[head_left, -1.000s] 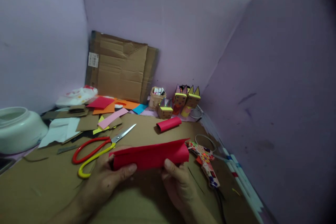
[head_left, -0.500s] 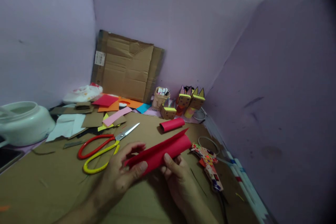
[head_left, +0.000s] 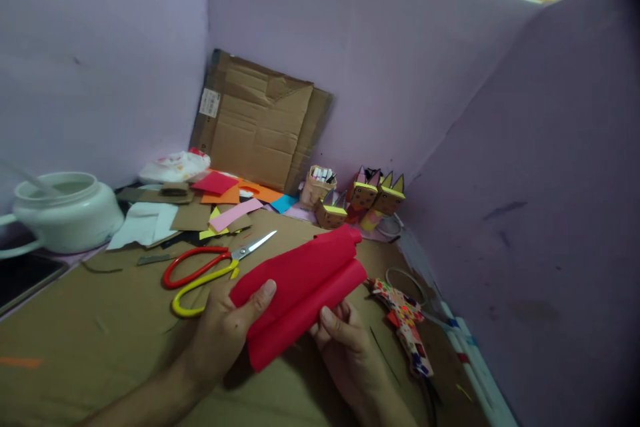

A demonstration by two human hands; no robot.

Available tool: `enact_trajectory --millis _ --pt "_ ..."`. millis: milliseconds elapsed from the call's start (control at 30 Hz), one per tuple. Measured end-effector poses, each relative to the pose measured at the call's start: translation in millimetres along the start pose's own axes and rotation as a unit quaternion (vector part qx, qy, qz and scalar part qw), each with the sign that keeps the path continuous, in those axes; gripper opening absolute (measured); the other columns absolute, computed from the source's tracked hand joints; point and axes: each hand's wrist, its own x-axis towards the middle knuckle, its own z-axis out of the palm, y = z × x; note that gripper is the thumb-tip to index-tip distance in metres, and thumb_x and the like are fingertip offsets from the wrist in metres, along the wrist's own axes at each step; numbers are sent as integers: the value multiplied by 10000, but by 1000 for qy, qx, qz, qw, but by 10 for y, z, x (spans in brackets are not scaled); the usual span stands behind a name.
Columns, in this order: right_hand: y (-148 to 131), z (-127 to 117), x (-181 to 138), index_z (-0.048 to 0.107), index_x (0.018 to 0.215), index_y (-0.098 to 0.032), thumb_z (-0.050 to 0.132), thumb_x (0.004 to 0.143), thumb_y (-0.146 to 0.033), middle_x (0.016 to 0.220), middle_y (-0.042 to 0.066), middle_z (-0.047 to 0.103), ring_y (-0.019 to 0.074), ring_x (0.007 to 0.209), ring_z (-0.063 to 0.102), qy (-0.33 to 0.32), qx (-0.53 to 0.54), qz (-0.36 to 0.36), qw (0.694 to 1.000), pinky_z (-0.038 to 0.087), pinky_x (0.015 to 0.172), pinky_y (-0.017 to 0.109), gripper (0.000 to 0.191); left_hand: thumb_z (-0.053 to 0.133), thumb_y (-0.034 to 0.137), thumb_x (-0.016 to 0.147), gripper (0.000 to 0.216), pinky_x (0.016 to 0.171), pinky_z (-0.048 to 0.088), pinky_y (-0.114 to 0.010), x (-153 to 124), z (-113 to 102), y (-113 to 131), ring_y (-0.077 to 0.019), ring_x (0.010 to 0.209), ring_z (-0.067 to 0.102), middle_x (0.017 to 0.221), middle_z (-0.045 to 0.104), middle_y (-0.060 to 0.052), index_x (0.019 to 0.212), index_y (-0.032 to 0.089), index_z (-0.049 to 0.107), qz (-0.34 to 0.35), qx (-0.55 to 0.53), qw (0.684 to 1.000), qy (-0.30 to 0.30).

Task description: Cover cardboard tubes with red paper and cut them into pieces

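The left hand [head_left: 223, 330] and right hand [head_left: 347, 340] both grip a curled red paper sheet [head_left: 295, 280]; a glue gun [head_left: 407, 320] lies near the right edge of the bench [head_left: 115, 373].

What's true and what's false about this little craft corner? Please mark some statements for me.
1. The bare left hand holds a bent red paper sheet. True.
2. The bare right hand holds metal-bladed scissors with red and yellow handles. False: the scissors lie on the brown tabletop.
3. Flat brown cardboard leans against the purple wall. True.
4. The multicoloured gun-shaped tool lies left of the scissors. False: the tool lies right of them.
5. A round white pot stands at the picture's left. True.
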Motion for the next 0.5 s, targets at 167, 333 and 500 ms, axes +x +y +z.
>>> enact_trajectory --millis 167,333,500 --pt "40 -82 47 696 901 -178 834 604 -260 890 67 751 230 831 694 66 9 -4 998 580 739 355 338 624 516 774 359 663 558 -318 40 -81 -30 -237 737 672 744 702 -46 831 164 665 0 12 998 -57" --pt "26 -147 87 698 879 -175 860 590 -242 835 29 742 160 704 684 137 23 -31 990 588 634 271 339 505 605 813 497 637 539 -310 133 -392 -74 -235 751 675 867 714 -58 1073 203 635 40 139 989 -15" --pt "-4 -167 104 692 818 -184 872 576 -269 804 9 738 145 651 676 159 21 -37 986 584 607 258 313 493 474 816 405 813 507 -450 229 -895 -224 -316 972 629 1077 667 -89 1139 264 620 171 476 862 46"
